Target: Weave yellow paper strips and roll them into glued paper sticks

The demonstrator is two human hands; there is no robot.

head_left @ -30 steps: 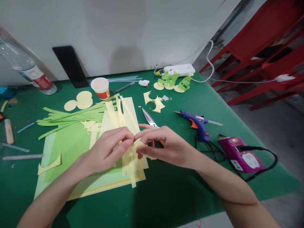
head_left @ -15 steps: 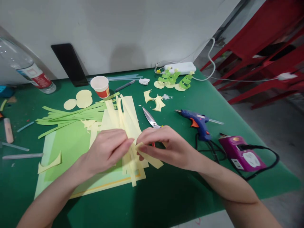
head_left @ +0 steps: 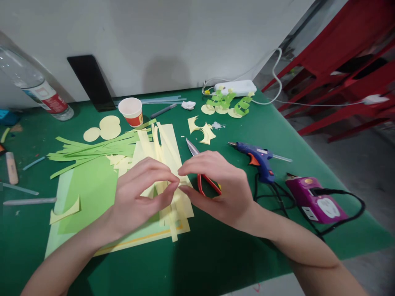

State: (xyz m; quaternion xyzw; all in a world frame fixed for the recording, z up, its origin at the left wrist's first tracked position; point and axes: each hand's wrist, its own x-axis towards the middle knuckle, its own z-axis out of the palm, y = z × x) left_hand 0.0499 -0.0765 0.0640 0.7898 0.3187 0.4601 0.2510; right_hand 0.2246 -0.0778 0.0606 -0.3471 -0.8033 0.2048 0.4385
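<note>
My left hand (head_left: 140, 195) and my right hand (head_left: 220, 185) meet fingertip to fingertip over a pile of pale yellow paper strips (head_left: 160, 160). Both pinch a small folded piece of yellow strip (head_left: 182, 182) between thumb and fingers, just above the pile. The pile lies on light green and yellow sheets (head_left: 89, 193) on the green table (head_left: 216, 250). Scissors with red handles (head_left: 203, 181) lie just behind my right hand, partly hidden by it.
Green strips (head_left: 86, 150) and yellow circles (head_left: 106, 128) lie at left, with a paper cup (head_left: 131, 111), a bottle (head_left: 33, 88) and a dark phone (head_left: 89, 84) behind. A blue glue gun (head_left: 257, 156) and a purple box (head_left: 314, 199) with cables sit at right. Folded green shapes (head_left: 228, 102) stand near the white power strip (head_left: 236, 87).
Both hands have lifted slightly and drawn together; the yellow strip that hung from my right hand is now folded up small between the fingertips, and the scissor handles show.
</note>
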